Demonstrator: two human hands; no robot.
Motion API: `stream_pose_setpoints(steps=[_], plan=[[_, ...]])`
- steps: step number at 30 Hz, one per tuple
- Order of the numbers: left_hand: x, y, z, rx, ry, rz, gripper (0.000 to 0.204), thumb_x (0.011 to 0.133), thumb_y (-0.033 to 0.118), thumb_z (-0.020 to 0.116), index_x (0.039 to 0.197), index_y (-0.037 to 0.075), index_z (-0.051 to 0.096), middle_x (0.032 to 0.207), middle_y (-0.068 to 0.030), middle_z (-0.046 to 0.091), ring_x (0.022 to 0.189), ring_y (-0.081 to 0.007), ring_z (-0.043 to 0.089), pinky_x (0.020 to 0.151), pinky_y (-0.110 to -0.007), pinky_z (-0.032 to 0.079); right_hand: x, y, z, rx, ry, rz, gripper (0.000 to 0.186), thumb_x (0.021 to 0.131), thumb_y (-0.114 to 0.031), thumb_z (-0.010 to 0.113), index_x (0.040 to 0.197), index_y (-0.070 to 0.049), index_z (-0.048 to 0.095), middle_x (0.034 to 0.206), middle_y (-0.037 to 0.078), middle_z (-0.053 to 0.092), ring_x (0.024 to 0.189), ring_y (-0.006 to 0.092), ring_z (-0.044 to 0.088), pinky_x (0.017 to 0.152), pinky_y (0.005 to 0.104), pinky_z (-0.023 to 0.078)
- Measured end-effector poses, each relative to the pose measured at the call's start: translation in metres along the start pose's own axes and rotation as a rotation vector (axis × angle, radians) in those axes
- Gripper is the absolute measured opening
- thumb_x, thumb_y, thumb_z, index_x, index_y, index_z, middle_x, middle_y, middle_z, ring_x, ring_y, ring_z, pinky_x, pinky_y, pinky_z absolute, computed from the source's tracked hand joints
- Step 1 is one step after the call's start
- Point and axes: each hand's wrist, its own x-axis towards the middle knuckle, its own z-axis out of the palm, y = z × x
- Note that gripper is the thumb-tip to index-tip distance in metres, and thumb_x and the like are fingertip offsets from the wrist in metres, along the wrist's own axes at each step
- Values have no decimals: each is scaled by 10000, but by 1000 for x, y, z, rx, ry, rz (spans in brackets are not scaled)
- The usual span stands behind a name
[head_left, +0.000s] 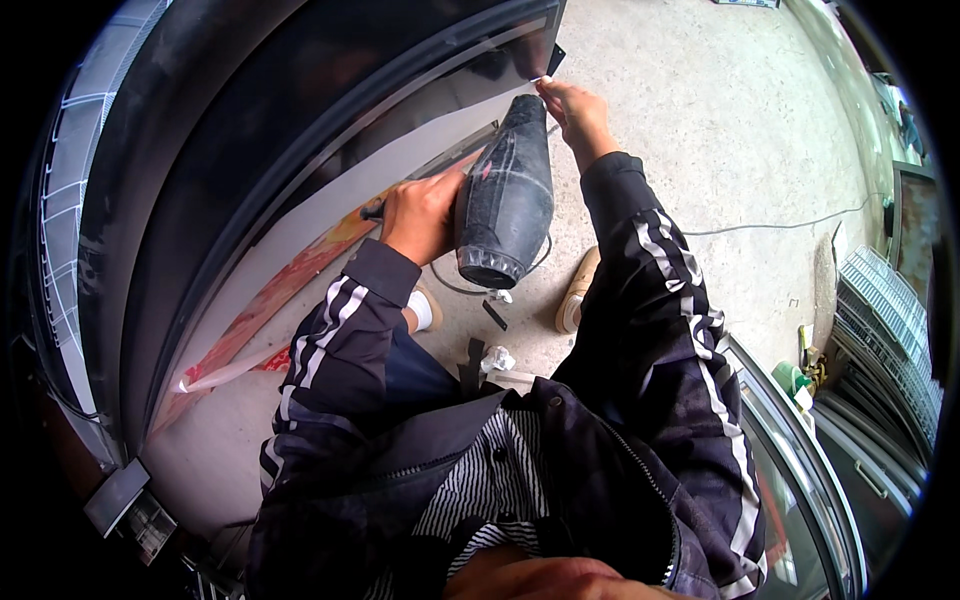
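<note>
My left hand (422, 215) is closed round the handle of a black, dusty hair dryer (507, 190). The dryer's nozzle points away from me, toward the lower corner of a large dark glossy panel (440, 80). At that corner my right hand (573, 108) pinches with thumb and fingertips. A small pale bit shows at the fingertips, too small to name. Below the panel's edge runs a long white strip (330, 190), and beneath it a sheet with red and yellow print (290, 285), partly hidden by my left hand and sleeve.
A cord (455, 288) loops on the concrete floor below the dryer. Crumpled white scraps (497, 359) and a dark strip (495, 315) lie near my shoes. On the right are stacked wire racks (885, 290) and a glass-fronted frame (800, 470). A thin cable (780, 227) crosses the floor.
</note>
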Motion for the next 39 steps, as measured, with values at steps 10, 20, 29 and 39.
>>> stream_pose_setpoints(steps=[10,20,29,39], plan=[[1,3,-1,-28,13,6,118,785,100,656,872,57,588,783,-147,637,740,-379,635,609,-430,505,6,3,-3,99,-38,5,132,822,15,708,884,112,645,892,187,688,821,245,689,778,308,580],[-2,-1,1,42,5,-4,509,739,67,682,1239,114,600,821,-158,683,750,-330,682,674,-402,542,19,9,-14,128,-61,95,157,824,21,702,942,97,633,974,170,667,904,244,666,868,304,564],[-8,-1,-5,62,-7,-13,479,746,71,653,1221,106,610,807,-157,672,720,-335,667,651,-405,529,5,0,-9,61,-79,160,197,839,-30,710,998,51,623,1018,120,668,969,186,649,936,244,524],[-9,0,-3,58,72,5,153,751,75,668,892,47,617,788,-150,652,707,-363,648,589,-423,506,-11,-8,-5,122,-80,157,168,834,-6,699,964,78,633,1009,144,651,928,214,651,893,295,555]])
